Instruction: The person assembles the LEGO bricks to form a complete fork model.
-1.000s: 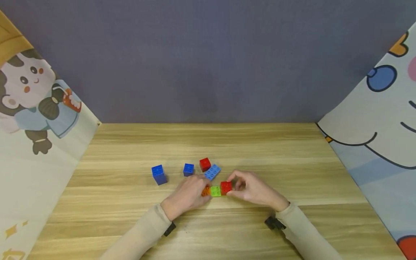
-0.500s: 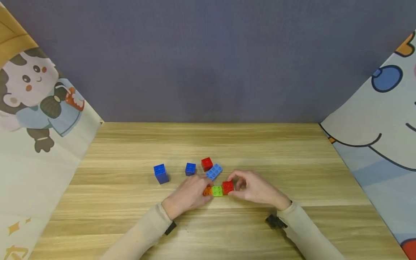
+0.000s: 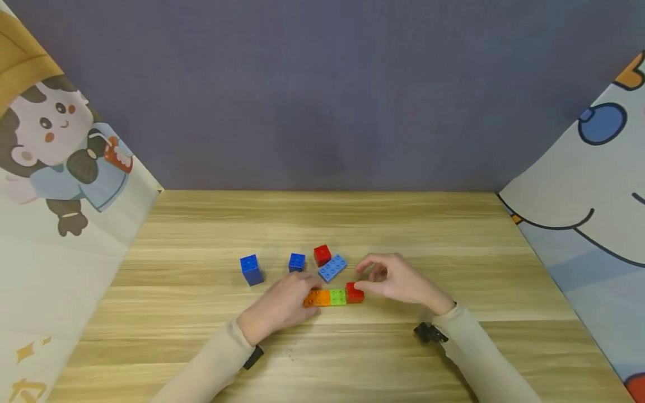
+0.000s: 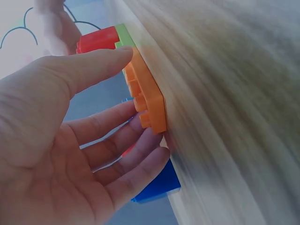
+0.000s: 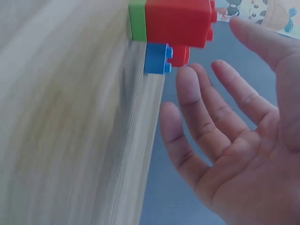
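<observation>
A low row lies on the wood table: an orange brick (image 3: 322, 298), a green brick (image 3: 338, 296) and, at the right end, a red brick (image 3: 355, 293). In the right wrist view the red brick stands on top of the green layer. My left hand (image 3: 282, 299) lies around the orange brick, thumb on the near side and fingers loosely spread on the far side, wider apart than the brick. My right hand (image 3: 400, 280) is beside the red brick, fingers relaxed and apart, thumb tip close to its upper corner, nothing in its grasp.
Behind the row lie a light blue flat brick (image 3: 332, 268) and a second red brick (image 3: 322, 255). A small dark blue brick (image 3: 297, 262) and a taller dark blue block (image 3: 251, 270) stand to the left. A grey panel (image 3: 322, 112) rises at the table's back.
My left hand has slid left along the orange brick and loosened, baring more of it. My right hand has let go of the red brick and lifted slightly away from it.
</observation>
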Action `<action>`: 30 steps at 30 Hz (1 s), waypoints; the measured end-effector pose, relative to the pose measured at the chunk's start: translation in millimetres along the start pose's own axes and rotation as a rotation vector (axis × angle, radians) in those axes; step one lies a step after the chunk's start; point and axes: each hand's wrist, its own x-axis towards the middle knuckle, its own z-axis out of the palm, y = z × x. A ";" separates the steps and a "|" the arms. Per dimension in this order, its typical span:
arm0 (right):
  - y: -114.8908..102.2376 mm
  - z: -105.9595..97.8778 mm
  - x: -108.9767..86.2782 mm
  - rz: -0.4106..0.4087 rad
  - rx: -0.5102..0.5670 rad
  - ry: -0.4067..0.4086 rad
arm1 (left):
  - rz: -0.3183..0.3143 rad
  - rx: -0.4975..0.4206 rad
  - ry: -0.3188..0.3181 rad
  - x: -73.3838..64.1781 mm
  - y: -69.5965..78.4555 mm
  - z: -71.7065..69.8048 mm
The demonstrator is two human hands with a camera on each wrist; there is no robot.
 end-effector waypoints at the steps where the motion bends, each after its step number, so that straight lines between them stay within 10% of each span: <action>1: 0.4 -1.1 1.1 -0.004 0.003 0.010 | -0.004 -0.003 -0.001 -1.9 -0.2 -0.1; 30: -12.1 13.2 46.0 0.008 -0.009 0.067 | 0.047 0.007 0.048 -24.1 1.3 2.3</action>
